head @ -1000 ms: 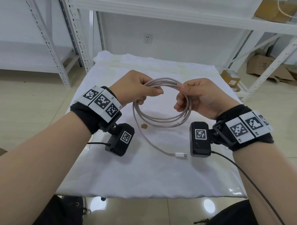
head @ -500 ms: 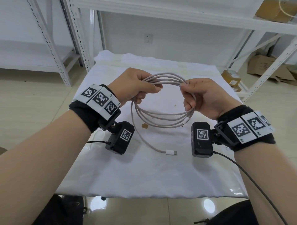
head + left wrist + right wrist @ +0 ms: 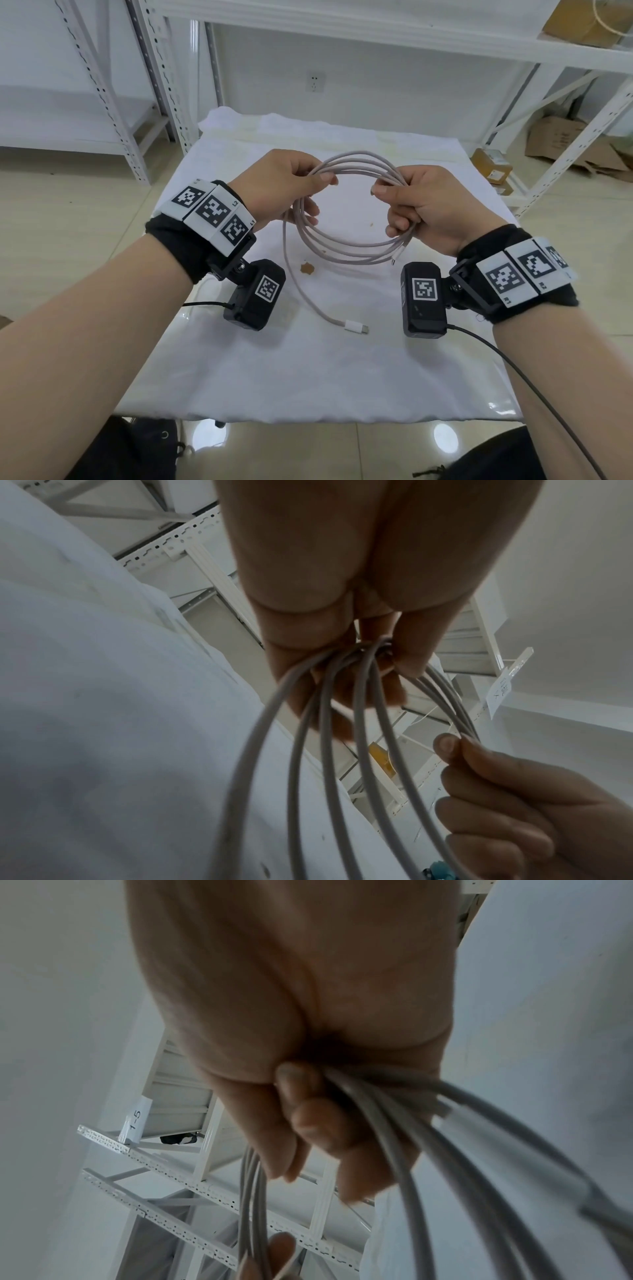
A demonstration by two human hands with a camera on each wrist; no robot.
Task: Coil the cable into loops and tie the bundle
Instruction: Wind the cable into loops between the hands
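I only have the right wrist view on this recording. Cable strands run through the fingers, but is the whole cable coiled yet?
Observer: No. The head view shows a loose tail hanging from the coil, its white plug on the white cloth.
Operator: Is the left hand on the coil too?
Observer: Yes, it pinches the strands on the coil's left side, opposite the right hand.
Operator: Any tie on the bundle?
Observer: None shows in any view.

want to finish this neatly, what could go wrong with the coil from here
The loops of the cable are unbound, held only by the left hand and right hand; easing either grip may let them spring apart. The loose tail with its plug trails on the cloth and could snag.
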